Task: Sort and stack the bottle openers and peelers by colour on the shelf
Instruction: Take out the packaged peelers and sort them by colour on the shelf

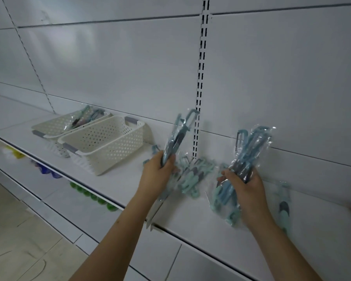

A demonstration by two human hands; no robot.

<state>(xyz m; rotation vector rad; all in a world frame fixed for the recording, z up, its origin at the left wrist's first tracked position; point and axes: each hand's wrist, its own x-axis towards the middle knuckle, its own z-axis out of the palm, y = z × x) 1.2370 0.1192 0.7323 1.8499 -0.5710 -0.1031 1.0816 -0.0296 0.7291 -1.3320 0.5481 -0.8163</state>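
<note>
Left hand (158,171) clamped around a blue packaged peeler (178,136), held upright just left of the slotted upright (200,94) on the back wall, top end nearly level with the slots. Right hand (244,185) gripping a whole bundle of blue packaged tools (249,155), fanned upward, well to the right of that same upright. Hard to say which are peelers and which are bottle openers, too much crinkly plastic wrap.

Down at the foot of the upright, lying on the white shelf (114,183): a loose pile of mint-green tools (193,175), between the two hands and partly hidden behind the left one. One more mint-green tool with a grey grip (284,205) lying flat on the shelf, farther right of the upright, past the right wrist.

Off to the left of the upright, two cream perforated baskets side by side on the shelf. Nearer basket (105,142) looking bare inside from this angle; farther basket (69,124) holding a few wrapped tools (85,116), colours blurry. Lower shelf below with green and blue blobs, too blurred to name.
</note>
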